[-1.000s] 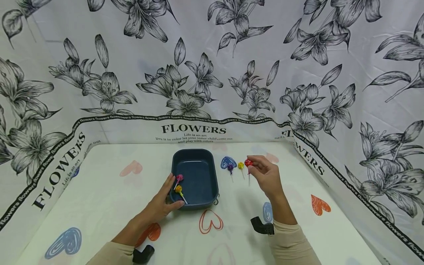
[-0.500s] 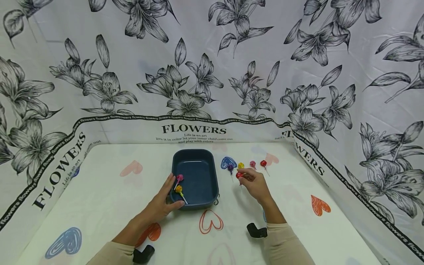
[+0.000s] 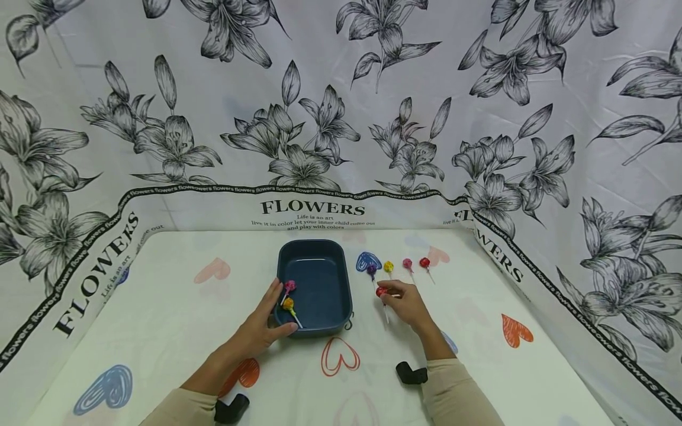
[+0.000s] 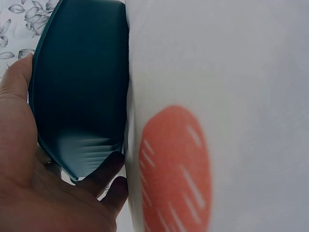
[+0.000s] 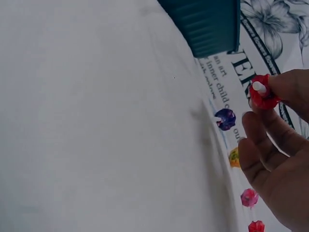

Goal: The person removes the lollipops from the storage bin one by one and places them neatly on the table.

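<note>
My right hand [image 3: 407, 303] pinches a red lollipop [image 3: 380, 291] by its wrapped head, just right of the dark blue bin [image 3: 341, 278]. Its white stick hangs downward. In the right wrist view the same red lollipop [image 5: 263, 92] is between thumb and fingertips. My left hand [image 3: 261, 324] rests against the bin's near left corner with fairly straight fingers; the left wrist view shows fingers touching its outer wall [image 4: 82, 92]. Inside the bin, by its left wall, lie a pink lollipop [image 3: 290, 286] and an orange-yellow lollipop [image 3: 288, 305].
Right of the bin, a row on the white heart-print cloth [image 3: 176, 319] holds a purple lollipop [image 3: 371, 270], a yellow lollipop [image 3: 388, 267], a pink lollipop [image 3: 407, 263] and another red lollipop [image 3: 424, 262]. A flower-print curtain [image 3: 319, 142] stands behind.
My right hand has carried the red lollipop left and nearer, toward the bin. The pink and second red lollipops in the row have come into view. My left hand has stayed put.
</note>
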A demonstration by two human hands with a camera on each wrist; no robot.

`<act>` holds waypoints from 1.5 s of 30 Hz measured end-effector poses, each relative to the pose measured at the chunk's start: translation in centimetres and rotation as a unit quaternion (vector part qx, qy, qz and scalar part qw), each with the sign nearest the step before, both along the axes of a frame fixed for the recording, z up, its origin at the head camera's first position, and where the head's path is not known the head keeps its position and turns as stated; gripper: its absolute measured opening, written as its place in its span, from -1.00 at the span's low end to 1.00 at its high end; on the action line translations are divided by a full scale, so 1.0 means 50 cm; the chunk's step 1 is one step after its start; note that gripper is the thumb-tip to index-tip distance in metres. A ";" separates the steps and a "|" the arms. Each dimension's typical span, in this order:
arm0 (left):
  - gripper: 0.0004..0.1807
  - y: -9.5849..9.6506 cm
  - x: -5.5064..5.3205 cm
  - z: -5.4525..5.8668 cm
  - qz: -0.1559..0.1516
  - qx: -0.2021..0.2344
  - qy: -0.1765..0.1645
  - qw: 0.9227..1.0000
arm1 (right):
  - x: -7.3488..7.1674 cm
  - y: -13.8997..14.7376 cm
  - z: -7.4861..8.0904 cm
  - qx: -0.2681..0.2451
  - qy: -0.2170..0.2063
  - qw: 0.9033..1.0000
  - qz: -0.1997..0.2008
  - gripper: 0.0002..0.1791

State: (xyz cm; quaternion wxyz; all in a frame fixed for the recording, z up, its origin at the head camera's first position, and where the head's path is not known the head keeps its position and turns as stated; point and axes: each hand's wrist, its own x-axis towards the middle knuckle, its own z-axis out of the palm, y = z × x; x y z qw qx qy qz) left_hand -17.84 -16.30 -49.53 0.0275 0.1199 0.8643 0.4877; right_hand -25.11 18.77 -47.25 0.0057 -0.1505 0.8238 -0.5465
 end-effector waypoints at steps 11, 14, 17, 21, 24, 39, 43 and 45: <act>0.06 0.000 0.002 0.003 0.001 -0.004 -0.003 1.000 | -0.027 0.007 -0.060 0.081 -0.069 0.994 -0.016 -0.70; 0.06 -0.001 0.002 0.000 0.001 -0.003 -0.001 1.000 | -0.028 0.006 -0.065 0.110 -0.060 0.992 -0.018 -0.71; 0.05 -0.002 0.001 -0.003 0.000 0.000 0.001 1.000 | -0.029 0.006 -0.069 0.128 -0.057 0.990 -0.020 -0.71; 0.05 -0.002 0.001 -0.006 -0.002 0.003 0.002 1.000 | -0.030 0.005 -0.073 0.135 -0.054 0.989 -0.020 -0.71; 0.06 -0.002 0.002 -0.007 -0.004 0.005 0.005 1.000 | -0.030 0.005 -0.075 0.134 -0.051 0.989 -0.021 -0.71; 0.05 -0.004 0.002 -0.010 -0.013 0.015 0.015 1.000 | -0.022 0.035 0.013 0.064 0.027 0.997 -0.022 -0.63; 0.06 -0.006 0.000 -0.006 -0.012 0.009 0.016 1.000 | -0.008 0.050 0.088 0.038 0.071 0.997 -0.013 -0.62; 0.06 -0.006 0.001 -0.004 -0.011 0.006 0.014 1.000 | 0.004 0.058 0.127 0.018 0.092 0.996 -0.008 -0.62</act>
